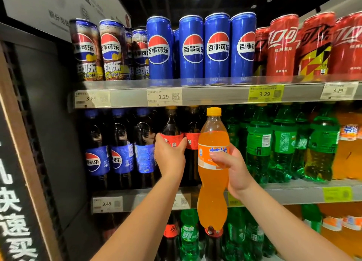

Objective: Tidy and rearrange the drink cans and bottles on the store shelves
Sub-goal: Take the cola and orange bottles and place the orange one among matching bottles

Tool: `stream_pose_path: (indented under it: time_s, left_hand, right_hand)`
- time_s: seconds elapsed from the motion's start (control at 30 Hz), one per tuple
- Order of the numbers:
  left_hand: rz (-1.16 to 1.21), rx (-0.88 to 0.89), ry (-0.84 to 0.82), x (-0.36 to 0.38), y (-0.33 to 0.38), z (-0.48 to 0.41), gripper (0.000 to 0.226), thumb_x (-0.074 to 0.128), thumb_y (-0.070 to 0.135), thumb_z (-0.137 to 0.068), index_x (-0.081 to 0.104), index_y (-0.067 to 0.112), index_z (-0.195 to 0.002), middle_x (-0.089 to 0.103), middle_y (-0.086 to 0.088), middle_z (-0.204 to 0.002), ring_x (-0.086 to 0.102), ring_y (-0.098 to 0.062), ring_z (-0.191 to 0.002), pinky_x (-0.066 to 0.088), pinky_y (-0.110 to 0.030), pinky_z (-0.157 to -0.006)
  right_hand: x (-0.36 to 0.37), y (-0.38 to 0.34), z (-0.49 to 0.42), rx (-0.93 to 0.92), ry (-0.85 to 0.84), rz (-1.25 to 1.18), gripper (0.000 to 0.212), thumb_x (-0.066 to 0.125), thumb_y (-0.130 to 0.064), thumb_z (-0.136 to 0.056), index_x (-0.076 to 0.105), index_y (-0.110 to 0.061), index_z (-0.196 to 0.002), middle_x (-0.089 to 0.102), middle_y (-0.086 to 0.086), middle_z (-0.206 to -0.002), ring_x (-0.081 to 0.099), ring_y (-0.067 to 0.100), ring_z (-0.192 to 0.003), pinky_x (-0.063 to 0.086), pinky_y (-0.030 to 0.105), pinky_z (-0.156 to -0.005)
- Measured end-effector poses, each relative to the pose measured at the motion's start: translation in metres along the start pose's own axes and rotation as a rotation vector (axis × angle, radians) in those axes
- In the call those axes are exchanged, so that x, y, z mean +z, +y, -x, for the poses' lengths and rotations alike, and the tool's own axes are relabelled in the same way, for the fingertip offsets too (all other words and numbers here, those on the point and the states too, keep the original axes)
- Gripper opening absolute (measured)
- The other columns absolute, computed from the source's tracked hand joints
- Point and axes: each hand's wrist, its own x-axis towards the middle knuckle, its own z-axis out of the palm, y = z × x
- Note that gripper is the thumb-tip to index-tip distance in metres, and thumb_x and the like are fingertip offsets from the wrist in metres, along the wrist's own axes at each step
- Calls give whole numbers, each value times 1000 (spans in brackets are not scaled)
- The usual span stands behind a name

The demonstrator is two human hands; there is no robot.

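One orange bottle (211, 182) is up in front of the shelves, upright, yellow cap on, full of orange drink to the shoulder. The right hand (235, 168) has it at the waist, fingers curled round the orange-and-white label from the right side.

Just left of the orange bottle, the left hand (169, 156) wraps a cola bottle (172, 127), thumb and fingers curled on its red label. There is dark drink inside, and it stands on the middle shelf (293, 192). A second cola bottle (193, 135) stands partly behind the orange bottle.

Further left of the orange bottle, three blue-labelled bottles (121, 158) of dark drink stand in a row. To its right, green bottles (284, 147) crowd together, and beyond them are more orange-drink bottles (350, 143) at the frame edge.

Above the orange bottle, blue cans (217, 47) line the top shelf, with red cans (284, 47) up to the right and dark patterned cans (86, 51) up to the left. Price tags (164, 97) sit on the rail just above its cap. Below it, lower-shelf bottles (189, 235) show red, green and orange.
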Motion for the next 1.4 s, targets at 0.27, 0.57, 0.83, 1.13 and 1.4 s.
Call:
stream_pose_path:
  time_s: [0.27,0.57,0.83,1.13,1.4]
  left_hand:
    - [-27,-35,-80,-9,-3,2,41,70,28,-80,47,15,-111,59,-6,-106,58,-23,-97,51,-38,-78]
    - [202,18,-45,-29,0,39,27,48,15,-92,62,18,-115,63,4,-114,56,-11,-104,44,-28,-93]
    - [450,123,-480,-25,13,83,35,33,31,-102,47,31,-133,54,30,-117,50,24,-102,39,-1,-85]
    - [616,123,-643,9,22,115,56,50,50,-84,46,22,-133,66,1,-117,64,-11,-105,51,-29,-89]
    - [713,73,-756,61,50,151,65,56,59,-73,49,22,-126,65,-12,-119,64,-27,-107,50,-48,-94]
  right_hand:
    - [6,1,0,-15,-12,-16,42,66,-17,-62,61,-15,-104,73,2,-81,71,18,-73,56,29,-57]
    - [15,4,1,-37,12,-43,37,66,-14,-62,62,-15,-98,71,4,-79,70,18,-70,56,29,-57]
    - [22,1,20,-57,95,-65,43,67,-13,-66,62,-9,-108,71,4,-85,70,18,-78,56,27,-65]
    - [-8,-23,52,-10,264,-38,64,58,-50,-79,55,-10,-130,64,13,-125,59,27,-118,42,46,-104]
    - [-87,-54,106,-6,309,257,52,55,-29,-77,52,-14,-127,62,8,-123,62,18,-109,51,34,-89]
